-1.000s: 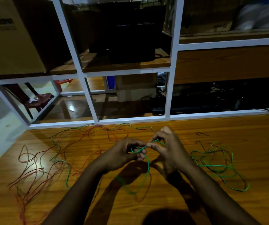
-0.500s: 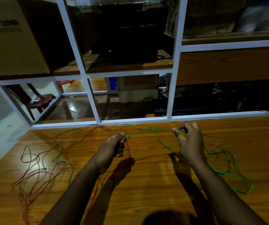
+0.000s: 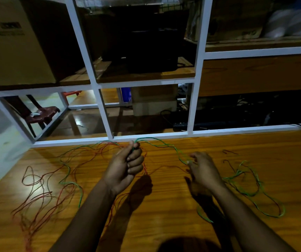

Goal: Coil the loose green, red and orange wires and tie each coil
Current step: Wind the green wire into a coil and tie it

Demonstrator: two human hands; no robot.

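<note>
table (image 3: 164, 206): glossy wood, dim room | white rack (image 3: 197, 106) behind, boxes | left hand (image 3: 126, 166) grips green wire (image 3: 164, 144) | right hand (image 3: 203, 170) pinches it | red wires (image 3: 42, 193) left

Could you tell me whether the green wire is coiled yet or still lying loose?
Still loose: the green wire sags uncoiled between the left hand and right hand, trailing in untied loops over the table.

A thin green wire (image 3: 166, 145) arched between both hands and trailed into loose loops on the right of the surface. Red and orange wires (image 3: 42, 195) sprawled tangled and uncoiled on the left, another green strand (image 3: 69, 180) among them.
</note>
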